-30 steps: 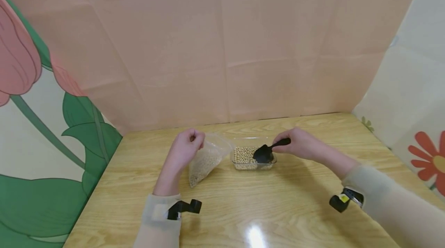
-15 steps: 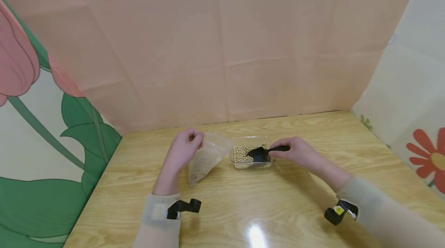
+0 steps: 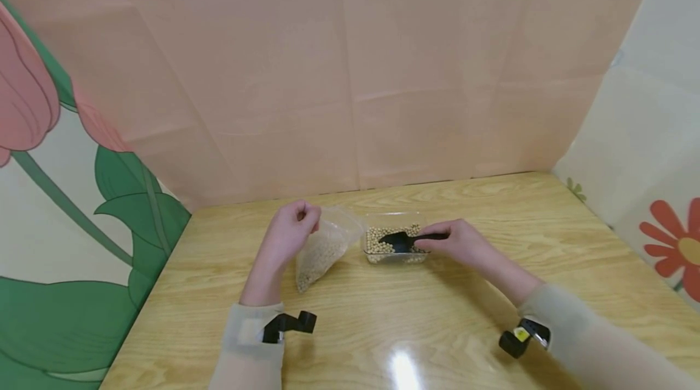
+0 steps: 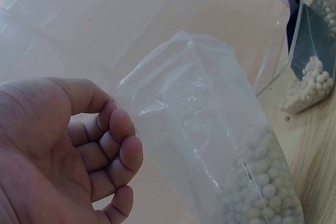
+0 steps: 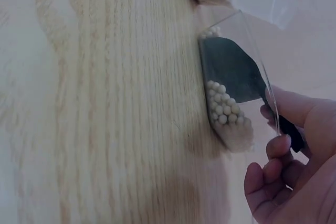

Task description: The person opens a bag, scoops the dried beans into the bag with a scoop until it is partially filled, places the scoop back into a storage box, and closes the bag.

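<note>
My left hand pinches the top edge of a clear zip bag between thumb and forefinger. Pale round beads fill the bag's lower part, plain in the left wrist view, where the bag hangs beside the fingers. Right of it, a clear rectangular container stands on the table with similar beads in it. My right hand grips the handle of a black scoop, whose blade lies down among the beads. Through the container wall in the right wrist view, the scoop is seen with beads around it.
Both things are on a light wood table in front of a pink cloth backdrop. Flower-printed panels border the left and right. Black wrist cameras are strapped over the sleeves.
My right hand has moved left and slightly down, pushing the scoop leftward through the beads, its blade now lying flatter. The left hand and the bag have hardly moved.
</note>
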Available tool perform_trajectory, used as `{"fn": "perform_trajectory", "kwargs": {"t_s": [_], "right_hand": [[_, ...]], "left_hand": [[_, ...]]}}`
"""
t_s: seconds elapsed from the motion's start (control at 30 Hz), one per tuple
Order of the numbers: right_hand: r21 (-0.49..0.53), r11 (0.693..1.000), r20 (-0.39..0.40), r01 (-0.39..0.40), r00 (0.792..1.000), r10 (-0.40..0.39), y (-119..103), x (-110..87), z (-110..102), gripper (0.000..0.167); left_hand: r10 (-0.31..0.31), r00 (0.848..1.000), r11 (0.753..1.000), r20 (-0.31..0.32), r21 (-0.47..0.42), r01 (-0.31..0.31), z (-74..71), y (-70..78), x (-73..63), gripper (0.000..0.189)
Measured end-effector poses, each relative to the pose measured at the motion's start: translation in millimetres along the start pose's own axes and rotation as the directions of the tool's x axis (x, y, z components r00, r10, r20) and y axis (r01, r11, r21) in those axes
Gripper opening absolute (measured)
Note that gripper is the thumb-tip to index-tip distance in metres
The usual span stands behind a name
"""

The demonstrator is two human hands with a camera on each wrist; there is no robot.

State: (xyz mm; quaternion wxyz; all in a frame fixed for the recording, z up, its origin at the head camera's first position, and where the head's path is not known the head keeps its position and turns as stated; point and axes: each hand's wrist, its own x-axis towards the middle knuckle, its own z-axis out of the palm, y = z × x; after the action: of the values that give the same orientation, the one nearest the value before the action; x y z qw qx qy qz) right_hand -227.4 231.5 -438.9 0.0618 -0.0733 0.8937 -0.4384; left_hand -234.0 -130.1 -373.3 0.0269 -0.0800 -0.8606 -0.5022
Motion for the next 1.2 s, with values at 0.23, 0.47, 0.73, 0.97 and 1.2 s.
{"fn": "perform_trajectory", "kwargs": {"t_s": [0.23, 0.47, 0.73, 0.97, 1.2], "right_hand": [[0.015, 1.000, -0.014, -0.017, 1.000, 0.018, 2, 3.2, 8, 0.041], [0.040, 0.999, -0.038, -0.025, 0.999, 0.027, 4, 4.5, 15, 0.048], [0.063, 0.998, -0.063, 0.005, 0.998, -0.001, 5, 2.9, 19, 0.044], [0.141, 0.990, -0.052, -0.031, 0.998, 0.039, 7, -2.1, 18, 0.053], [0.231, 0.972, -0.060, -0.050, 0.996, 0.066, 11, -3.9, 18, 0.055]], "left_hand": [[0.007, 1.000, 1.000, -0.002, -0.002, -0.007, 1.5, 1.3, -0.6, 0.029], [0.003, 1.000, 1.000, 0.003, 0.007, -0.003, 1.2, 1.2, -0.5, 0.030], [-0.003, 1.000, 1.000, 0.002, 0.000, 0.003, 0.4, 1.3, -1.1, 0.030], [-0.007, 1.000, 1.000, 0.004, -0.008, 0.007, 0.6, 1.3, -0.6, 0.030], [0.000, 1.000, 1.000, 0.001, -0.012, 0.000, 0.4, 0.5, -0.6, 0.030]]}}
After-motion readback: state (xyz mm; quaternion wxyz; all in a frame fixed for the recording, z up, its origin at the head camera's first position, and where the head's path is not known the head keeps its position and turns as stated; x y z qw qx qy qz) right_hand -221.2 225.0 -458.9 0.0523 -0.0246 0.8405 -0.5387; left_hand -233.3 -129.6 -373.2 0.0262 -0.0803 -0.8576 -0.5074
